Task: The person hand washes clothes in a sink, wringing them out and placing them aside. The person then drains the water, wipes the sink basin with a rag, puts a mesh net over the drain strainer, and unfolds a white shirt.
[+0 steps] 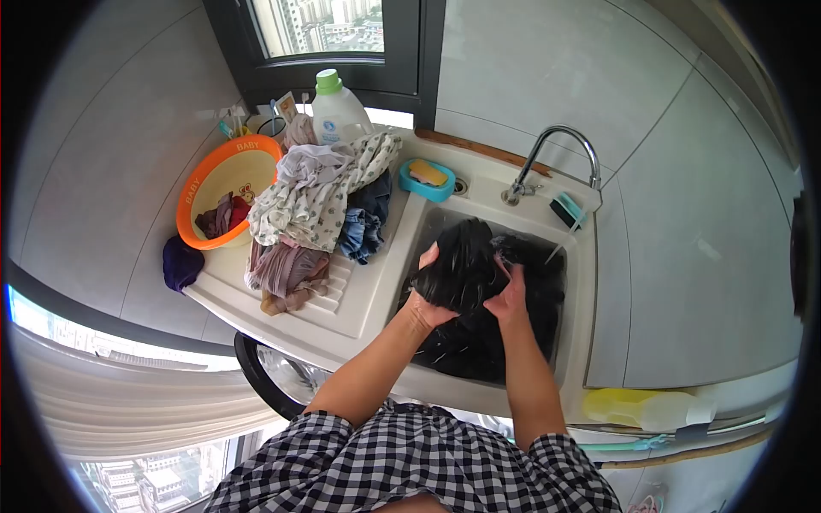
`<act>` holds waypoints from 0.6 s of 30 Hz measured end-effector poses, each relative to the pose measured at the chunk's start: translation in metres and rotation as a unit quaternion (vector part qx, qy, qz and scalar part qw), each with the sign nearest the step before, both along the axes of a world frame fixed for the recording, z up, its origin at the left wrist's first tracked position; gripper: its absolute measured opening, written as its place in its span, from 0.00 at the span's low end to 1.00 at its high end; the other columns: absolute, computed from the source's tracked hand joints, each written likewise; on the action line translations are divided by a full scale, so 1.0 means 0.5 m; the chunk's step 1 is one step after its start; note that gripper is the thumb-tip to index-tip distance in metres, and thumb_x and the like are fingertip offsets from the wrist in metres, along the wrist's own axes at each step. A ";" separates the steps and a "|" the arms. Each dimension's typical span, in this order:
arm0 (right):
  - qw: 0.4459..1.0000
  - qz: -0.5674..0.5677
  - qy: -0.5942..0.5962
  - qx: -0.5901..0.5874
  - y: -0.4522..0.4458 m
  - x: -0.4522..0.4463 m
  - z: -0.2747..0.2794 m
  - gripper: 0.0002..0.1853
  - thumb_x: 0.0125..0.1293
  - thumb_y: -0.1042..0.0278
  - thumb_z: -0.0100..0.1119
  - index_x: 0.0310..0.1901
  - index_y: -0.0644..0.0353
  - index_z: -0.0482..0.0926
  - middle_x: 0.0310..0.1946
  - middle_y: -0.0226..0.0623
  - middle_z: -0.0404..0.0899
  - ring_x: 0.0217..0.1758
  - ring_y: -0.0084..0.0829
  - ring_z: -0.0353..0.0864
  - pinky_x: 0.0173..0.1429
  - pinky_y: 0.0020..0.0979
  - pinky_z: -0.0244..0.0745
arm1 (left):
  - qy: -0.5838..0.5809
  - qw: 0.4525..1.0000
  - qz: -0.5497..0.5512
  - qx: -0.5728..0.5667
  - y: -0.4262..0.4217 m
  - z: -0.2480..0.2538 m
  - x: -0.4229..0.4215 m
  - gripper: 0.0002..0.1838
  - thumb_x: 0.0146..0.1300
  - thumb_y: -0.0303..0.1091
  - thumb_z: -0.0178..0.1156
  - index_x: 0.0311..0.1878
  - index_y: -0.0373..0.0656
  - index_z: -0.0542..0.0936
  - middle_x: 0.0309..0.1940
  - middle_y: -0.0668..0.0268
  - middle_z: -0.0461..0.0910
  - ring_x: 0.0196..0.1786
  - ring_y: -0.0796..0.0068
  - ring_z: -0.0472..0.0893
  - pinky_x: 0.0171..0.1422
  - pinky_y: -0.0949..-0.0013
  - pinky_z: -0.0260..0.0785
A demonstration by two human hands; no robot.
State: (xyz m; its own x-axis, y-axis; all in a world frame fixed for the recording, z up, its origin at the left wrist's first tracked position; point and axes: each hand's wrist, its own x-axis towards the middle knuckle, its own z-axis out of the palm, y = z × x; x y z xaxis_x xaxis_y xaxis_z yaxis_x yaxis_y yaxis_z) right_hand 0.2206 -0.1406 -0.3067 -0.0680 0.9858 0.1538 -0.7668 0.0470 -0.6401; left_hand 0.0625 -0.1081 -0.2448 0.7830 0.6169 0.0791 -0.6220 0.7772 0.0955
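Note:
Both hands hold up a bunched black garment (462, 269) above the sink (579, 282). My left hand (432, 299) grips its left side, with the thumb up along the cloth and some fingers hidden beneath. On the other side my right hand (509, 295) is closed on the edge of the same wet cloth. Below them, more dark fabric (534, 321) lies in the water. A thin stream runs from the chrome faucet (556, 130) into the right part of the basin.
Left of the basin, a washboard counter (346, 312) carries a clothes pile (304, 197). An orange-rimmed basin (186, 201) holds dark red cloth. Behind stand a detergent bottle (336, 111) and a blue soap dish (428, 190). A scrub brush (566, 210) sits near the faucet.

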 end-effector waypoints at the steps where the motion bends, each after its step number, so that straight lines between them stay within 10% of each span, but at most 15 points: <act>1: 0.997 0.011 0.067 0.025 -0.008 -0.015 0.002 0.37 0.61 0.35 0.50 0.65 0.53 0.65 0.61 0.34 0.70 0.65 0.38 0.67 0.65 0.43 0.64 | 0.001 1.000 0.023 -0.014 0.002 0.012 0.005 0.34 0.62 0.59 0.49 0.66 0.49 0.66 0.58 0.62 0.73 0.57 0.65 0.75 0.60 0.59 0.71; 4: 0.988 -0.051 0.146 -0.028 0.016 -0.074 -0.049 0.46 0.54 0.23 0.43 0.66 0.51 0.63 0.63 0.35 0.68 0.67 0.41 0.63 0.71 0.50 0.53 | -0.047 0.999 0.021 -0.010 0.001 0.026 0.026 0.32 0.61 0.58 0.51 0.64 0.50 0.68 0.58 0.62 0.74 0.59 0.64 0.74 0.63 0.59 0.68; 8: 0.975 0.046 0.214 0.047 0.087 -0.072 0.050 0.38 0.60 0.34 0.50 0.64 0.54 0.65 0.59 0.37 0.71 0.62 0.37 0.70 0.68 0.42 0.61 | -0.008 0.999 0.019 -0.048 -0.023 0.009 0.041 0.32 0.61 0.58 0.52 0.64 0.51 0.69 0.59 0.67 0.73 0.60 0.67 0.74 0.66 0.62 0.64; 13: 0.993 -0.084 -0.066 -0.045 0.144 0.050 0.091 0.19 0.62 0.59 0.60 0.52 0.59 0.75 0.45 0.34 0.77 0.49 0.26 0.77 0.50 0.25 0.74 | 0.140 0.982 -0.069 0.109 0.035 0.052 0.007 0.32 0.58 0.54 0.60 0.61 0.44 0.70 0.53 0.62 0.77 0.53 0.66 0.78 0.58 0.61 0.72; 18: 0.939 -0.141 -0.285 -0.131 0.230 0.064 0.165 0.06 0.55 0.70 0.64 0.34 0.57 0.79 0.29 0.26 0.78 0.35 0.19 0.77 0.37 0.24 0.71 | 0.503 0.742 -0.037 0.442 0.095 0.098 0.034 0.45 0.43 0.53 0.72 0.56 0.28 0.67 0.45 0.50 0.79 0.49 0.61 0.80 0.54 0.59 0.72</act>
